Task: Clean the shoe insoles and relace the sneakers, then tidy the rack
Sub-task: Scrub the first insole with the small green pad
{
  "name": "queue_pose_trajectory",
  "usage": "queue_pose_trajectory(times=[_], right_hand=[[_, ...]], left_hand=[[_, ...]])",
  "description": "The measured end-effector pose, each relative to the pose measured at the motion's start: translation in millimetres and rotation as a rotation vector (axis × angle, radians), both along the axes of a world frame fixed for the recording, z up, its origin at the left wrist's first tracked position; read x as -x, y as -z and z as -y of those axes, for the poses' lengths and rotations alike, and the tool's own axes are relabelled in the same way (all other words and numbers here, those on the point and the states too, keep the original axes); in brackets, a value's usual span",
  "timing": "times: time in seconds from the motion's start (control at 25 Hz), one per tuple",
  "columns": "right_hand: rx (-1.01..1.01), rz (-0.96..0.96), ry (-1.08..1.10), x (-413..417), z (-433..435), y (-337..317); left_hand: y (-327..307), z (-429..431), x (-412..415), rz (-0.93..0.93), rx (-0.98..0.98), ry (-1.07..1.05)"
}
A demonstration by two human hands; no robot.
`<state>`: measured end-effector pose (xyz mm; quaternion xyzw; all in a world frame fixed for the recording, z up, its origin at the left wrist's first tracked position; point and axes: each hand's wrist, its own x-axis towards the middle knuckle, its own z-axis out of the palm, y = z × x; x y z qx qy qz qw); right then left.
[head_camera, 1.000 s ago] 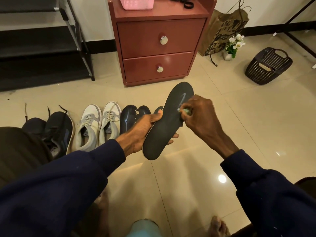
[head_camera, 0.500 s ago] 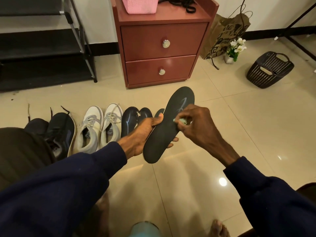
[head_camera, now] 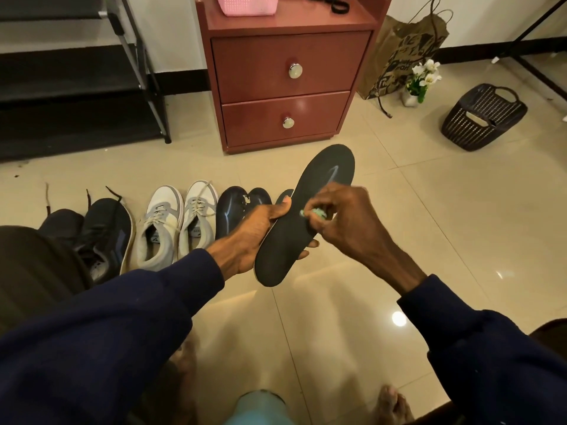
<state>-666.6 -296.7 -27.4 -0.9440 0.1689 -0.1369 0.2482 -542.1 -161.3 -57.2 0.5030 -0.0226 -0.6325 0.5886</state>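
Note:
My left hand (head_camera: 254,234) grips a dark insole (head_camera: 303,216) by its left edge, thumb on top, toe end pointing up and away. My right hand (head_camera: 346,222) pinches a small pale green wad (head_camera: 316,213) and presses it on the middle of the insole. A faint light streak shows near the insole's toe. On the floor behind lie other dark insoles (head_camera: 230,210), a pair of white and grey sneakers (head_camera: 175,222) and a pair of dark sneakers (head_camera: 98,234) with loose laces. The black shoe rack (head_camera: 76,75) stands at far left.
A red-brown two-drawer cabinet (head_camera: 285,84) stands straight ahead with a pink basket (head_camera: 248,4) and black laces (head_camera: 331,3) on top. A paper bag (head_camera: 402,53), a small flower pot (head_camera: 420,81) and a tipped black basket (head_camera: 481,118) are at right. My bare feet and a light blue object (head_camera: 257,406) are below.
My right hand with the green wad has slid down the insole toward its middle. The left hand keeps the same grip.

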Motion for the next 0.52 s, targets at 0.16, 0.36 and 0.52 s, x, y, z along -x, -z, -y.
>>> queue_pose_trajectory(times=[0.16, 0.36, 0.52], right_hand=[[0.103, 0.097, 0.248, 1, 26, 0], [-0.028, 0.032, -0.040, 0, -10, -2], [0.126, 0.105, 0.244, 0, 28, -1]], left_hand=[[-4, 0, 4, 0.003, -0.011, 0.066], [0, 0, 0, 0.014, 0.003, 0.020], [-3, 1, 2, 0.006, 0.011, 0.058]])
